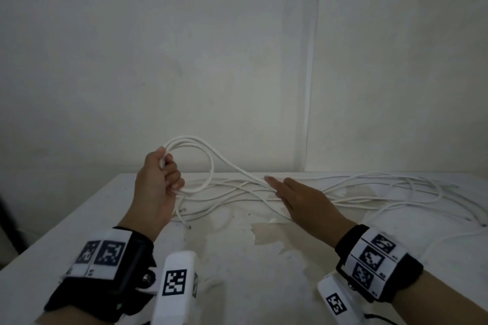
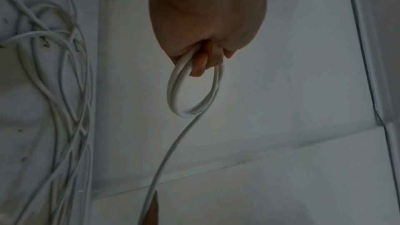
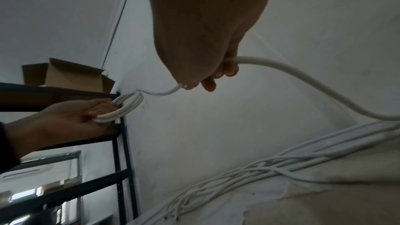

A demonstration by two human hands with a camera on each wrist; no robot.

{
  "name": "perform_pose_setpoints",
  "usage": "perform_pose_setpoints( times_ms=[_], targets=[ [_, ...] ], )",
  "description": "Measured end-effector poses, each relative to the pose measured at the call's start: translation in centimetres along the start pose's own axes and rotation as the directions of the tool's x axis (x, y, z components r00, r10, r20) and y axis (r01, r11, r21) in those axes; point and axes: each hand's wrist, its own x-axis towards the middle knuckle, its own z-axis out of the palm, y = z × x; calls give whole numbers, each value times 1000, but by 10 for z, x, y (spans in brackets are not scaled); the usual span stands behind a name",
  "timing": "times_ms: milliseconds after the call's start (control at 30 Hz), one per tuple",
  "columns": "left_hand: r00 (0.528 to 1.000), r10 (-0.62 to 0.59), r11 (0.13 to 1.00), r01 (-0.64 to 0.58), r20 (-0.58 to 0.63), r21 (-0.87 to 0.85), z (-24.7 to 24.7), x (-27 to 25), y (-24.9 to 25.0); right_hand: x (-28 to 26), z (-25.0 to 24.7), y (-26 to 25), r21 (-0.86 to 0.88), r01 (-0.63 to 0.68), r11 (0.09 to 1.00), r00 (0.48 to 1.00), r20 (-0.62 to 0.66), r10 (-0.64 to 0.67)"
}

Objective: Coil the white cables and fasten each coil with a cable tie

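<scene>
My left hand (image 1: 158, 179) is raised above the table's left part and grips a small coil (image 1: 210, 163) of white cable, a few loops wide. The left wrist view shows the coil (image 2: 173, 91) hanging from the curled fingers (image 2: 201, 64). One strand (image 1: 237, 169) runs from the coil down to my right hand (image 1: 303, 198), low over the table. In the right wrist view that hand (image 3: 205, 40) has its fingers curled round the strand (image 3: 303, 81), which passes through it toward the coil (image 3: 129, 107). I see no cable tie.
Several loose white cables (image 1: 369, 192) lie tangled across the back of the white table (image 1: 237, 258), out to its right edge. The wall stands close behind. A black metal shelf (image 3: 118, 143) with an open cardboard box (image 3: 71, 76) stands to the left.
</scene>
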Motion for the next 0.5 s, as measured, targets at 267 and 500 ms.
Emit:
perform_pose_setpoints(
  times_ms=[267, 500],
  targets=[
    [996, 87, 979, -84, -9, 186, 15, -3, -11, 2, -2, -39, -107, 288, 952, 958, 18, -288],
    [989, 114, 892, -142, 90, 430, 32, -21, -33, 22, -12, -55, -58, 368, 928, 929, 2, -369]
  ],
)
